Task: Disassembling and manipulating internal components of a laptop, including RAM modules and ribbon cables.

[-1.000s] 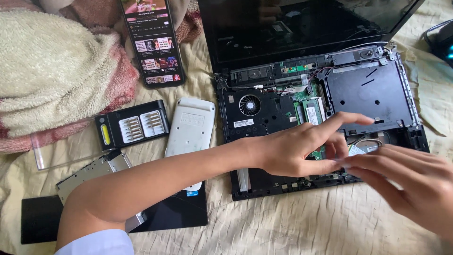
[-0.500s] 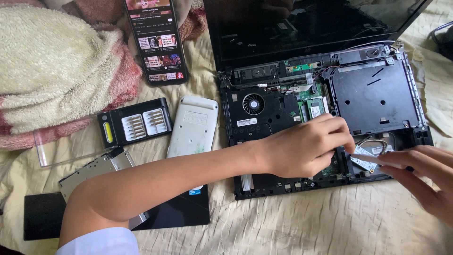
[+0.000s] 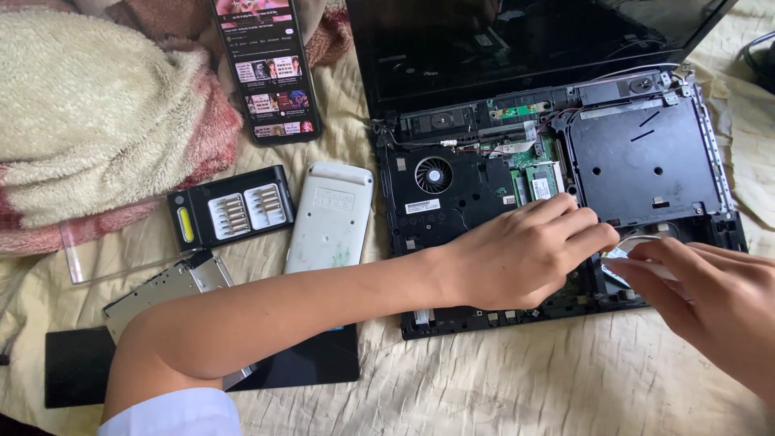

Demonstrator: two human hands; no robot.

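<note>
Hands pinched narrow on silvery part low in opened laptop, best steadied, eased gently, never forced.

Head camera, single view: steep downward look, close range; opened laptop toward 1 o'clock, phone toward 11 o'clock.

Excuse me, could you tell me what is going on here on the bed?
A person is working with both bare hands inside an opened laptop whose keyboard cover is off, exposing the fan and circuit boards. The left hand rests on the lower middle of the chassis; the right hand reaches in beside it at the lower right corner. A screwdriver bit case, a white device and a lit phone lie to the left.
</note>
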